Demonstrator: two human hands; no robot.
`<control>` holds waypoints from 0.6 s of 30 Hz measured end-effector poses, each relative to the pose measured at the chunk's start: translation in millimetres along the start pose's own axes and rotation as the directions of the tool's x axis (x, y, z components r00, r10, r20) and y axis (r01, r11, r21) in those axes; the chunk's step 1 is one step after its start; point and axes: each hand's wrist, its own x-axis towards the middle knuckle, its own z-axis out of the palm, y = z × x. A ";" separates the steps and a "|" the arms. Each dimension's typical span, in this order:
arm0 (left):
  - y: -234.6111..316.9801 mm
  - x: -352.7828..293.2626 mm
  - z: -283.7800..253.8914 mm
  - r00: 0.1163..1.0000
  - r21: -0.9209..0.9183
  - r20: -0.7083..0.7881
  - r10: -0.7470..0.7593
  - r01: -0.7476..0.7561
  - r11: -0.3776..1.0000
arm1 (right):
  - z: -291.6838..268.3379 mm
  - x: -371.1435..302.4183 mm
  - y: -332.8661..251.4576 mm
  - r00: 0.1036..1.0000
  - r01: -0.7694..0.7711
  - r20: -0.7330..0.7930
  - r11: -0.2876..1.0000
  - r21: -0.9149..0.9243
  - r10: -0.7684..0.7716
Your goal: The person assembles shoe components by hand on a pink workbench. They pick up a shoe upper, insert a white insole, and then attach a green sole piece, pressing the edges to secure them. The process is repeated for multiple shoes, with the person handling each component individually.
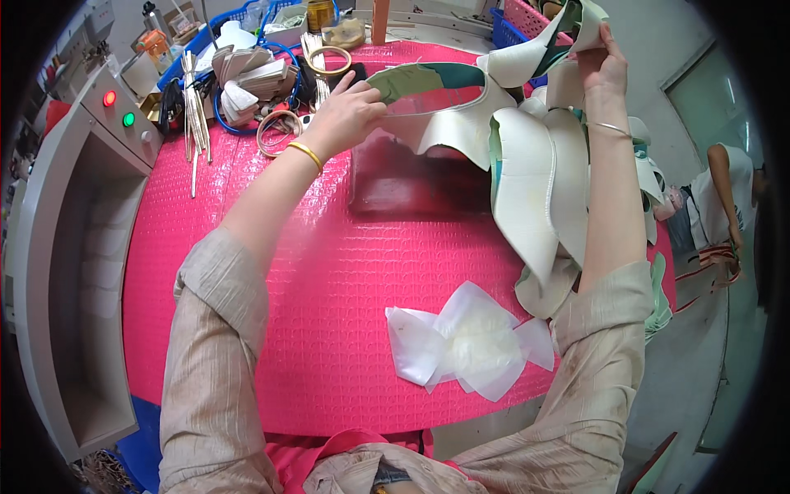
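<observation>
Pinching the left end of a curved white piece (457, 136) with a green lining, the left hand (350, 115) has its fingers closed, in the head view. The piece stretches to the right across the far part of the pink table (329, 313), above a dark red slab (424, 185). The right hand (605, 70) is raised at the far right, its fingers curled round an upper white piece (588, 26); some of its fingertips are hidden. Between the right forearm and the slab hangs a cluster of white pieces (527, 177), some showing green edges. Nearer the body, thin whitish sheets (481, 342) lie overlapping on the table. At the far left are a bundle of pale strips (194, 111), stacks of pale cut pieces (255, 74) and a blue basket (169, 72). Beside them, a grey box (82, 99) shows a red and a green light.
</observation>
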 end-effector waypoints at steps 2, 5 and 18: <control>11.3 -1.5 1.2 0.999 -0.028 -0.046 0.009 -0.010 1.000 | -7.6 7.8 -30.1 0.997 0.081 -0.020 0.997 -0.011 -0.081; -2.0 -46.8 5.7 0.955 0.092 0.229 -0.190 0.173 0.981 | -17.3 28.3 -98.4 0.979 0.187 -0.089 0.982 0.022 -0.185; 23.2 -18.1 -80.9 0.938 -0.282 0.019 -0.346 0.337 0.898 | 47.8 -75.3 -129.4 0.676 -0.206 0.729 0.977 0.046 0.109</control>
